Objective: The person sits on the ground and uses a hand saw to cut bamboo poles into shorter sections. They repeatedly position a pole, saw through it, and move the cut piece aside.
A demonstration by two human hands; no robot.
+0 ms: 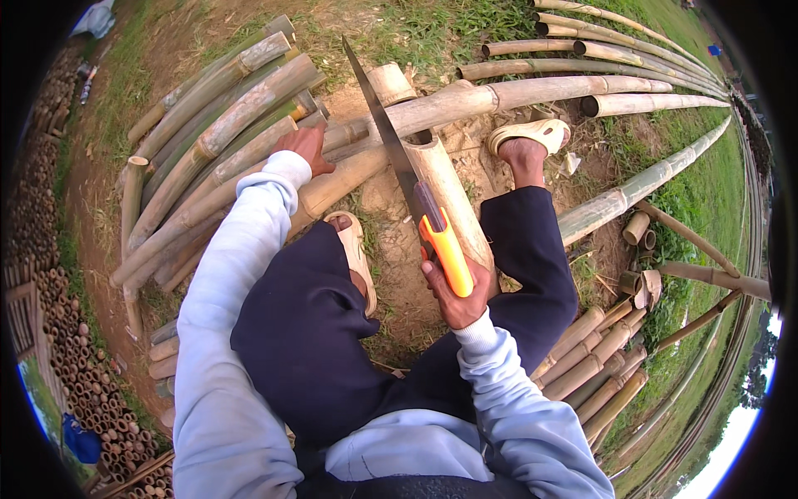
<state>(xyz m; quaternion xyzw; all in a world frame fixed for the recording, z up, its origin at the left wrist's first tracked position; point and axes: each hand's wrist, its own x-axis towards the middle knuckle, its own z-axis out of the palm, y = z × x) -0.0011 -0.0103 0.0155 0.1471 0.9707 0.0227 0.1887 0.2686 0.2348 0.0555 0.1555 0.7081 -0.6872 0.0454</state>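
Note:
My right hand (455,298) grips the orange handle of a hand saw (392,141). Its long blade runs up and left across a thick pale bamboo pole (532,93) that lies crosswise on other poles. A cut bamboo section (449,200) lies under the blade, pointing toward me. My left hand (304,145) presses down on a bamboo pole (249,179) at the left, fingers wrapped on it. My legs in dark trousers straddle the work, with a sandalled foot (532,133) braced by the long pole and another sandal (356,249) on the dirt.
A stack of long bamboo poles (208,125) lies at the left and more (632,58) at the upper right on grass. Short cut pieces (594,358) are piled at my right. Rows of stacked bamboo ends (75,349) line the far left.

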